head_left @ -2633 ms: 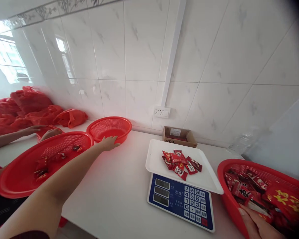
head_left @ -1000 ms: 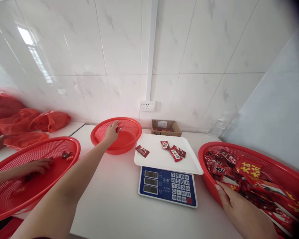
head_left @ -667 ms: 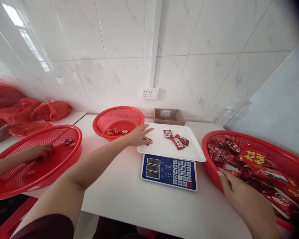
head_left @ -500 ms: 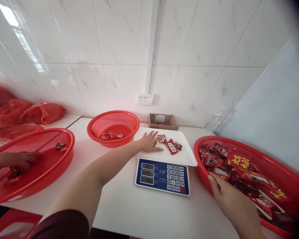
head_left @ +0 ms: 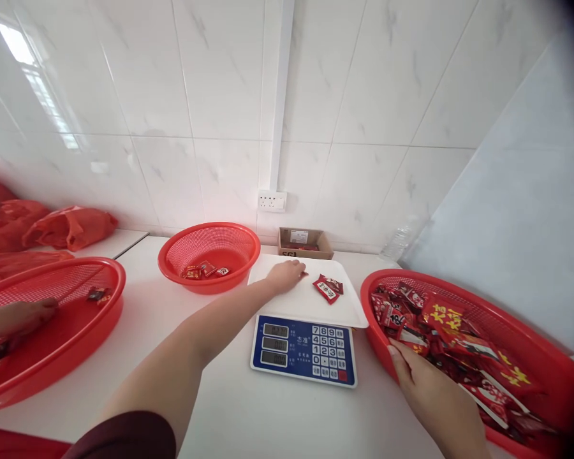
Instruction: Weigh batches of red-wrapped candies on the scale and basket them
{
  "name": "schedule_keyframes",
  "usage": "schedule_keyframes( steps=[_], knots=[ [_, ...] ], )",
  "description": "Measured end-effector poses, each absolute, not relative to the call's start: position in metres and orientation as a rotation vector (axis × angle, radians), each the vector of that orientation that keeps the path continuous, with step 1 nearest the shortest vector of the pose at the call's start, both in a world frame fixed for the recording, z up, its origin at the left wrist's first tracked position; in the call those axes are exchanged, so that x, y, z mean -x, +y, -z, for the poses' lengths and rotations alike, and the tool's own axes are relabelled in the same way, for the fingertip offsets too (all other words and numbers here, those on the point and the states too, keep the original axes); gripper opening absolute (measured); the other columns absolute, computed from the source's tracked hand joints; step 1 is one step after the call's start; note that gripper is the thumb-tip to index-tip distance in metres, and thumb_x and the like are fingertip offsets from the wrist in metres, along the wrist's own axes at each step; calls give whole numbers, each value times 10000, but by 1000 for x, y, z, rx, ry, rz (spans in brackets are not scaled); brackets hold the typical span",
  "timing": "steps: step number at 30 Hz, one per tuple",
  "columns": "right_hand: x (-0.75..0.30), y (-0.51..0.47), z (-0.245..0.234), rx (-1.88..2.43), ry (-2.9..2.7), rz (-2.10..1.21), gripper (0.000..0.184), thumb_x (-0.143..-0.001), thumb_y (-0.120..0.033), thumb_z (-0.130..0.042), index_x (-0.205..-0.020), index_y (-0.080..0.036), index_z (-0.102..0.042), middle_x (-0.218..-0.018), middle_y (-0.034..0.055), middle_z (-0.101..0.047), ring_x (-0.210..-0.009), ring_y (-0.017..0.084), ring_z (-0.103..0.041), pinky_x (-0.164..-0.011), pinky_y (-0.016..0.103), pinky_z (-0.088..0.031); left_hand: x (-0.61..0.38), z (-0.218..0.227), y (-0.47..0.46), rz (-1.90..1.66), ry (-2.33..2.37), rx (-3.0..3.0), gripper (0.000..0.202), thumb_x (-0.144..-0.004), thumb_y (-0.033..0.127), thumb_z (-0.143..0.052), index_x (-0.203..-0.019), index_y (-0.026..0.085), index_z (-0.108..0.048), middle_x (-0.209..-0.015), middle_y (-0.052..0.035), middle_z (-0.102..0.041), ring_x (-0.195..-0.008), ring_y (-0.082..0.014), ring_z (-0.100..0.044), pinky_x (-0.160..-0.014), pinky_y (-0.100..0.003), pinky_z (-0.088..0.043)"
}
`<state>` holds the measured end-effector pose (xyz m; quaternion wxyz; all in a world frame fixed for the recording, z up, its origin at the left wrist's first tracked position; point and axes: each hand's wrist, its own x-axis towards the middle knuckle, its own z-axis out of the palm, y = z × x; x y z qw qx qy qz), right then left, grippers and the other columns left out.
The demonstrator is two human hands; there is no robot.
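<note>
My left hand (head_left: pixel 287 275) lies on the white tray (head_left: pixel 310 303) of a blue digital scale (head_left: pixel 303 350), its fingers curled shut over a red candy packet. Two more red packets (head_left: pixel 329 287) lie on the tray just right of it. Behind and to the left stands a small red mesh basket (head_left: pixel 209 237) with a few packets (head_left: pixel 203 271) in it. My right hand (head_left: pixel 423 389) grips the near rim of a large red basket (head_left: pixel 550 376) full of red packets (head_left: pixel 440 325) at the right, its fingers over the edge.
Another person's hand (head_left: pixel 16 315) reaches into a wide red basket (head_left: pixel 76 312) at the left. Red plastic bags (head_left: pixel 67 226) lie behind it. A cardboard box (head_left: pixel 305 242), a wall socket (head_left: pixel 272 201) and a plastic bottle (head_left: pixel 397 241) stand along the tiled wall.
My left hand dropped packets into the small red basket, came back to the scale tray and closed over one packet. The tray holds fewer packets. My right hand stayed on the large basket.
</note>
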<state>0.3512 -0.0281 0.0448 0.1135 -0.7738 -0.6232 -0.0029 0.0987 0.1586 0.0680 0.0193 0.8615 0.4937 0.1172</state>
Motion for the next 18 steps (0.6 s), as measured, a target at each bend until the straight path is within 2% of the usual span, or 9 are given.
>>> schedule_keyframes(
  steps=[4, 6, 9, 11, 13, 16, 17, 18],
  knots=[
    [-353, -28, -41, 2190, -1842, 107, 502, -904, -472, -250, -1120, -277, -659, -916, 62, -721, -711, 219, -683, -504, 284, -492, -42, -95, 168, -502, 1887, -2503, 348, -956, 342, -243, -1108, 230, -535, -1118, -100, -572, -1006, -224, -581, -797, -347, -446],
    [-353, -27, -40, 2190, -1846, 121, 503, -905, -476, -251, -1132, -275, -653, -902, 66, -723, -700, 219, -682, -496, 281, -490, -9, -106, 171, -495, 2016, -2431, 389, -946, 389, -244, -1117, 201, -538, -1134, -136, -561, -1052, -274, -558, -846, -418, -429],
    [-352, -28, -41, 2229, -1833, 90, 515, -907, -481, -236, -1147, -276, -644, -948, 69, -716, -721, 228, -682, -503, 293, -494, 21, -111, 166, -416, 2080, -2409, 508, -858, 557, -388, -1148, 169, -540, -1213, -189, -531, -1210, -394, -412, -961, -610, -267],
    [-351, -28, -42, 2256, -1819, 57, 516, -905, -482, -235, -1148, -278, -641, -1001, 68, -704, -742, 238, -681, -522, 311, -502, 15, -106, 159, -352, 1984, -2490, 554, -844, 574, -401, -1222, 183, -503, -1334, -181, -460, -1307, -409, -271, -1000, -661, -132],
    [-351, -28, -43, 2287, -1807, 23, 513, -902, -487, -235, -1156, -286, -633, -1023, 61, -698, -751, 245, -679, -536, 327, -504, -11, -98, 150, -284, 1766, -2628, 483, -892, 491, -357, -1289, 234, -453, -1432, -109, -380, -1362, -333, -202, -1059, -598, -78],
    [-351, -28, -43, 2307, -1802, 10, 518, -898, -492, -231, -1143, -283, -637, -1005, 52, -704, -755, 251, -678, -523, 329, -494, -72, -84, 137, -181, 1335, -2814, 427, -914, 373, -367, -1340, 353, -382, -1468, 46, -346, -1366, -168, -235, -1113, -374, -144],
    [-351, -28, -43, 2299, -1806, 22, 524, -896, -494, -231, -1131, -275, -644, -990, 55, -707, -749, 253, -678, -511, 327, -488, -92, -80, 134, -146, 1187, -2861, 446, -913, 313, -375, -1356, 365, -355, -1468, 61, -344, -1362, -150, -244, -1104, -348, -172],
    [-352, -28, -42, 2286, -1814, 37, 529, -894, -497, -233, -1118, -265, -652, -974, 61, -711, -736, 255, -678, -496, 326, -482, -111, -76, 131, -106, 989, -2933, 478, -910, 234, -359, -1379, 319, -333, -1475, 19, -335, -1364, -172, -241, -1092, -376, -196]
  ],
)
